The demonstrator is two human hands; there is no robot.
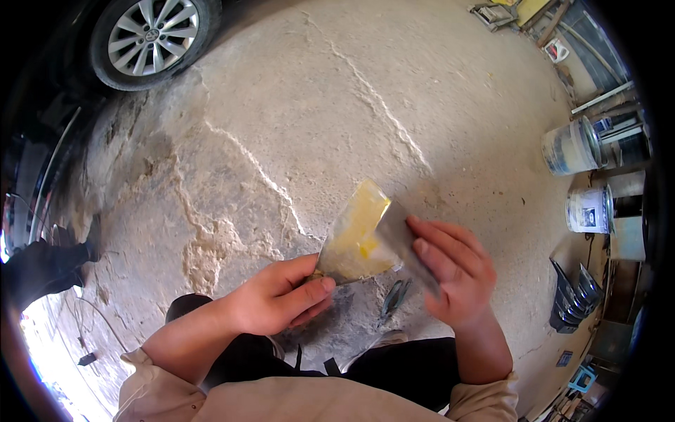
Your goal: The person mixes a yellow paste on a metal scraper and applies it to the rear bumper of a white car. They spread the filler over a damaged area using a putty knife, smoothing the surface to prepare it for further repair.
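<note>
In front of me my left hand (285, 295) grips the narrow lower end of a flat scraper (351, 243) smeared with pale yellow paste. My right hand (457, 274) holds a thin grey spreader blade (404, 246) upright against the scraper's right side, with fingertips along its back. Some brighter yellow paste shows on the scraper near the grey blade. Just below them on the cracked floor lies a small dark teal object (395, 299), too small to make out.
A dark car with a silver-spoked wheel (151, 35) stands upper left. Another person's dark-clad leg (49, 264) is at left. Along the right are two metal buckets (566, 148) (587, 211), black plastic parts (566, 309), a blue stool (582, 376) and assorted clutter. The concrete floor (302, 126) is cracked.
</note>
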